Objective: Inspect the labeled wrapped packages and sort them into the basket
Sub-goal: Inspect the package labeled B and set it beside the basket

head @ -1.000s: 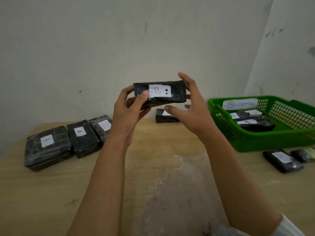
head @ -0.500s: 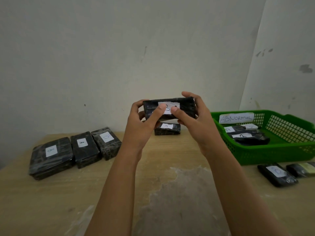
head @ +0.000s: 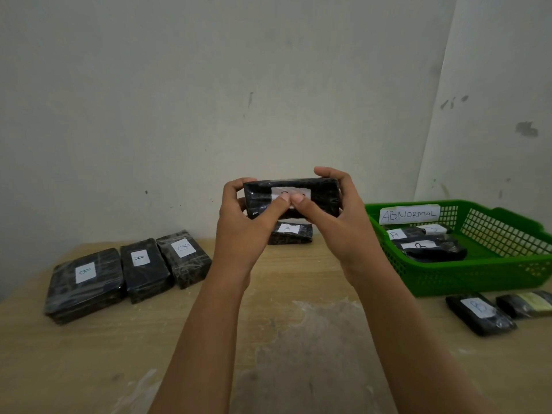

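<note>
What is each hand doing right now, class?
Left hand: grips the black wrapped package.
Right hand: grips the same package.

held package: black wrap, white label, level, raised left of green basket | inside basket: labelled packages | just in front of basket: B-labelled package | far left of basket: three-package row, flat

A single wide-angle camera worn on the head looks forward and slightly down across a pale wooden table toward a grey-white plaster wall. It sits close behind the left hand and right hand, which grip a black film-wrapped package at mid-frame. A green plastic mesh basket lies at the right edge.
</note>
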